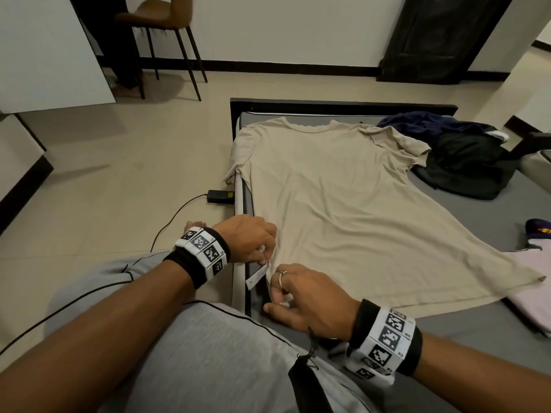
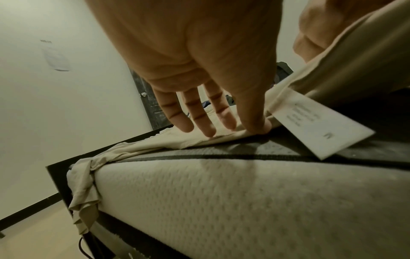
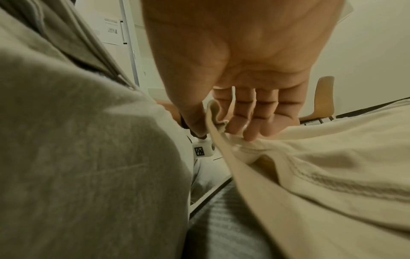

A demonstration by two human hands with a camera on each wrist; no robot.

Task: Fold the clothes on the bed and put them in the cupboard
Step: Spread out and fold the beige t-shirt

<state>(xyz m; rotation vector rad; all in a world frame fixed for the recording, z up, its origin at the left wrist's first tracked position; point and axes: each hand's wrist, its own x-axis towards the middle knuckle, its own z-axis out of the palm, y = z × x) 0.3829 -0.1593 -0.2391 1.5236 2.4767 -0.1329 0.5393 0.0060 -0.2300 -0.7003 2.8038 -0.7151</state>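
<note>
A beige T-shirt (image 1: 343, 210) lies spread flat on the grey mattress (image 1: 492, 210), collar at the far end and hem toward me. Its left sleeve (image 2: 84, 198) hangs over the bed's side. My left hand (image 1: 256, 245) rests at the near-left hem corner, fingers (image 2: 206, 122) straight and thumb pressing the fabric edge beside a white care label (image 2: 319, 126). Just to its right, my right hand (image 1: 295, 293) pinches a bunched bit of the hem (image 3: 216, 115) between thumb and fingers.
Dark clothes (image 1: 465, 165) and a navy garment (image 1: 423, 123) are piled at the bed's far right. A pale pink garment (image 1: 533, 296) lies at the right edge. On the floor are a black adapter (image 1: 220, 196) with a cable and a brown chair (image 1: 161, 25). A dark door (image 1: 441, 37) stands behind.
</note>
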